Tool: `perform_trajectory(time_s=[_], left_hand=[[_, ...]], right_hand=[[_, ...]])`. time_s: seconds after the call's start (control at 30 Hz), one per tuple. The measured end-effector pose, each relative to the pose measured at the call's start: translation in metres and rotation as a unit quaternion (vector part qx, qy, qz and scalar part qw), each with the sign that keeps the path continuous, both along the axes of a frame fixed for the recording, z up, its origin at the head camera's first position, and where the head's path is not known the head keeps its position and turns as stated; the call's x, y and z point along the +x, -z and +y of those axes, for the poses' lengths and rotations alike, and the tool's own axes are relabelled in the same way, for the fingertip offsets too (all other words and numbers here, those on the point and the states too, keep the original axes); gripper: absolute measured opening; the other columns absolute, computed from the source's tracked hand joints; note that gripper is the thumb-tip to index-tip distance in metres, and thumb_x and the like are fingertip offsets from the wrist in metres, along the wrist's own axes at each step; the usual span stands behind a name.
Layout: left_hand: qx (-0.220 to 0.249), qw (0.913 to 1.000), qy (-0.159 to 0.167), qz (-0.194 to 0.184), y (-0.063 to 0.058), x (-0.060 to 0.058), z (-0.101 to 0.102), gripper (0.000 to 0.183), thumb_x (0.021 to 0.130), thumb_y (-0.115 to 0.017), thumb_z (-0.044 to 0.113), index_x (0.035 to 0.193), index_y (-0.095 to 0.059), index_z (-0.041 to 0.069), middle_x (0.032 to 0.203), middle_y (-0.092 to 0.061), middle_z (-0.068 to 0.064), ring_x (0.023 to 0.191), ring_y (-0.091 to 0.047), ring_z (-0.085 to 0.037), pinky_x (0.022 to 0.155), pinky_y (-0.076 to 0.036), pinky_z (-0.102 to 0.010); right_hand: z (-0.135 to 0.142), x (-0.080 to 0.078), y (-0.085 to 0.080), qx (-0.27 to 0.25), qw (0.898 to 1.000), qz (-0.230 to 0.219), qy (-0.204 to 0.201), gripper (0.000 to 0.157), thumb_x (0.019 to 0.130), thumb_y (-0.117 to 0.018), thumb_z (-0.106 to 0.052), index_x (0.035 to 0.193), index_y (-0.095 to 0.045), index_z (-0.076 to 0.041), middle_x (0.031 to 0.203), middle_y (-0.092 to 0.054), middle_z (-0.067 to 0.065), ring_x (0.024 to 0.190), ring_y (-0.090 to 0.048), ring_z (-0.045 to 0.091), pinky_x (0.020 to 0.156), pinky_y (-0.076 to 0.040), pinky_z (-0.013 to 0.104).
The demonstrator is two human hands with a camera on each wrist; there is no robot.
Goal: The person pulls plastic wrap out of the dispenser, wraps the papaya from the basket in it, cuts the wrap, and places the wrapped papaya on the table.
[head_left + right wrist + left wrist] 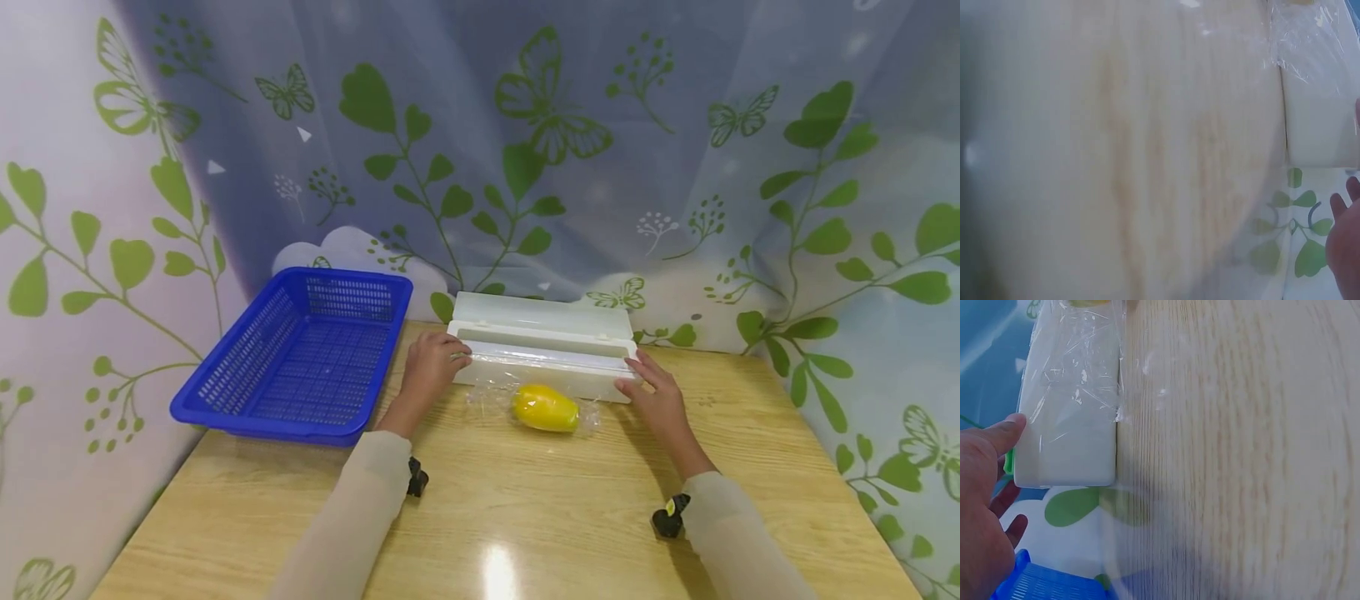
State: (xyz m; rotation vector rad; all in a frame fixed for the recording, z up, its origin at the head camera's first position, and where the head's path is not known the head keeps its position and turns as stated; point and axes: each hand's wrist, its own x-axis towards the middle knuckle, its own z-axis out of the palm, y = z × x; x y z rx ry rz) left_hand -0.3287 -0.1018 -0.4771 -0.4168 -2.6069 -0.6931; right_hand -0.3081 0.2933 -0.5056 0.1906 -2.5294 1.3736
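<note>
A: What was the table like?

B: The worktop (pixel 570 517) was light wood, with stripy lines. A bright spot of light shone near its front edge.

A: And the room?

B: A big cloth (pixel 450 50) stood behind the back edge and along the sides. It had green leaves and butterflies on it. A blue basket (pixel 322 371), full of little holes, sat at the back left corner.

A: Where was the white box (pixel 600 389)?

B: Near the middle of the back edge. It was long, and its long way ran from side to side, almost in line with that edge. Its lid (pixel 543 315) was tipped up toward the cloth, and a clear roll (pixel 540 357) lay inside, pointing the same way.

A: What was in front?

B: A yellow fruit (pixel 546 408) in clear wrap. It lay mostly sideways, thin end toward the right edge and a bit toward the front.

A: And the hands?

B: The left hand (pixel 431 362) had its fingers bent round the box's left end, by a small green piece (pixel 1009 461). The right hand (pixel 660 400) gripped the right end, thumb on the front.
</note>
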Motion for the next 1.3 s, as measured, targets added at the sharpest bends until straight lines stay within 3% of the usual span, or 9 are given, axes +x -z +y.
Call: perform_trajectory(time_s=[0.37, 0.57, 0.7, 0.8, 0.9, 1.03, 1.13, 1.3], left_hand=[[0.003, 0.9998, 0.0, 0.019, 0.002, 0.002, 0.0, 0.012, 0.09, -0.075, 0.026, 0.097, -0.081, 0.019, 0.111, -0.073, 0.0, 0.109, -0.06, -0.027, 0.089, -0.046, -0.045], [0.004, 0.9998, -0.008, 0.019, 0.005, 0.002, 0.0, 0.011, 0.09, -0.076, 0.027, 0.096, -0.082, 0.02, 0.123, -0.068, -0.002, 0.118, -0.053, -0.03, 0.096, -0.046, -0.046], [0.004, 0.9991, 0.005, 0.041, 0.008, 0.007, -0.001, 0.01, 0.091, -0.075, 0.026, 0.094, -0.082, 0.019, 0.125, -0.065, -0.005, 0.121, -0.049, -0.032, 0.1, -0.046, -0.046], [0.006, 0.9976, 0.017, 0.067, 0.01, 0.014, -0.002, 0.008, 0.091, -0.075, 0.022, 0.093, -0.082, 0.017, 0.12, -0.065, -0.007, 0.113, -0.05, -0.032, 0.097, -0.045, -0.044], [0.019, 0.9963, 0.022, 0.081, 0.012, 0.022, -0.002, 0.007, 0.089, -0.077, 0.02, 0.092, -0.082, 0.016, 0.107, -0.066, -0.008, 0.1, -0.053, -0.029, 0.085, -0.048, -0.041], [0.033, 0.9983, 0.008, 0.048, 0.011, 0.037, -0.003, 0.009, 0.091, -0.075, 0.023, 0.097, -0.081, 0.019, 0.099, -0.068, -0.002, 0.094, -0.061, -0.024, 0.073, -0.053, -0.038], [0.036, 0.9993, -0.008, 0.003, 0.01, 0.045, -0.003, 0.012, 0.094, -0.072, 0.028, 0.101, -0.08, 0.023, 0.104, -0.072, 0.004, 0.102, -0.066, -0.021, 0.076, -0.056, -0.043], [0.043, 0.9989, -0.012, -0.012, 0.012, 0.053, -0.003, 0.012, 0.094, -0.072, 0.029, 0.103, -0.08, 0.026, 0.107, -0.076, 0.007, 0.104, -0.07, -0.019, 0.079, -0.056, -0.044]], right_hand=[[-0.007, 0.004, 0.0, -0.016, 0.999, 0.052, 0.007, 0.029, 0.092, -0.074, -0.01, 0.117, -0.071, 0.004, 0.149, -0.05, 0.02, 0.142, -0.032, 0.04, 0.111, -0.03, 0.061], [-0.009, 0.007, -0.001, -0.019, 0.998, 0.056, 0.006, 0.011, 0.092, -0.073, -0.005, 0.099, -0.072, 0.003, 0.14, -0.055, 0.019, 0.139, -0.032, 0.037, 0.109, -0.028, 0.059], [-0.009, 0.012, -0.002, -0.016, 0.999, 0.05, 0.006, 0.007, 0.091, -0.073, -0.003, 0.092, -0.071, 0.004, 0.136, -0.056, 0.018, 0.136, -0.032, 0.035, 0.109, -0.027, 0.058], [-0.008, 0.015, -0.002, -0.014, 0.999, 0.034, 0.002, 0.007, 0.091, -0.073, -0.004, 0.09, -0.071, 0.003, 0.138, -0.056, 0.016, 0.139, -0.03, 0.035, 0.109, -0.026, 0.059], [-0.007, 0.019, -0.002, -0.015, 1.0, 0.026, -0.007, 0.006, 0.091, -0.073, -0.005, 0.088, -0.071, 0.0, 0.142, -0.053, 0.016, 0.142, -0.026, 0.037, 0.108, -0.025, 0.061], [-0.004, 0.023, -0.001, -0.007, 0.999, 0.04, -0.026, 0.007, 0.089, -0.074, -0.004, 0.085, -0.07, -0.001, 0.143, -0.051, 0.018, 0.143, -0.023, 0.039, 0.108, -0.023, 0.064], [-0.001, 0.026, 0.0, 0.009, 0.998, 0.043, -0.04, 0.007, 0.089, -0.075, -0.005, 0.084, -0.071, -0.001, 0.144, -0.05, 0.017, 0.144, -0.02, 0.041, 0.11, -0.018, 0.07], [0.001, 0.029, -0.002, 0.04, 0.997, 0.03, -0.064, 0.007, 0.088, -0.076, -0.003, 0.081, -0.073, -0.006, 0.149, -0.044, 0.017, 0.147, -0.012, 0.045, 0.111, -0.009, 0.076]])
